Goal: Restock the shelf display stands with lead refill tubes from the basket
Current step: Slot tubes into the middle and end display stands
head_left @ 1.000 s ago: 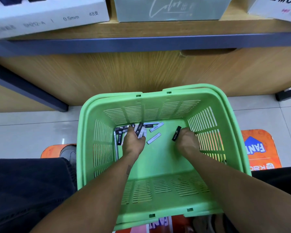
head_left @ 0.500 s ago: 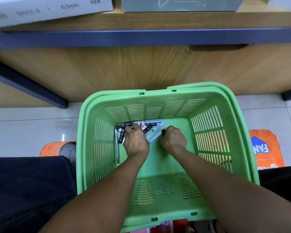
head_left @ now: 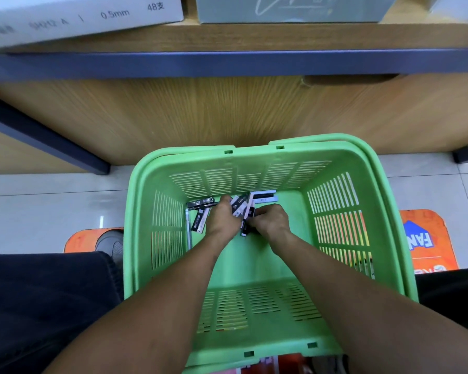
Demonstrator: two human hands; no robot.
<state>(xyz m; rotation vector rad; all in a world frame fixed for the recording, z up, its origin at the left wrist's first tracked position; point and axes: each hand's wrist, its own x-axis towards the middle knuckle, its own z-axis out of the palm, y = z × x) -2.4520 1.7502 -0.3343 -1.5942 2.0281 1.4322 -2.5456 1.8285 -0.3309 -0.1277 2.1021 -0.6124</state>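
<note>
Green slotted plastic basket (head_left: 157, 220): sitting on the pale tiled floor (head_left: 38, 206) in front of a wood-grain shelf unit with a dark blue edge strip (head_left: 227, 63).

Small flat black-and-white lead refill tubes (head_left: 200, 221): lying in a loose cluster at the far end of the basket floor, some against the far wall, others gathered between the two hands.

Left hand (head_left: 223, 218): reaching down into the basket, fingers curling around several tubes that are fanning out past the knuckles.

Right hand (head_left: 272, 221): lying just beside the left, fingers curling onto the same bundle of tubes.

White cardboard box printed "0.5mm" (head_left: 79, 17) and grey-green box with script lettering (head_left: 289, 9): standing on the shelf top above.

Orange printed floor mat (head_left: 427, 236): showing to the right of the basket.
</note>
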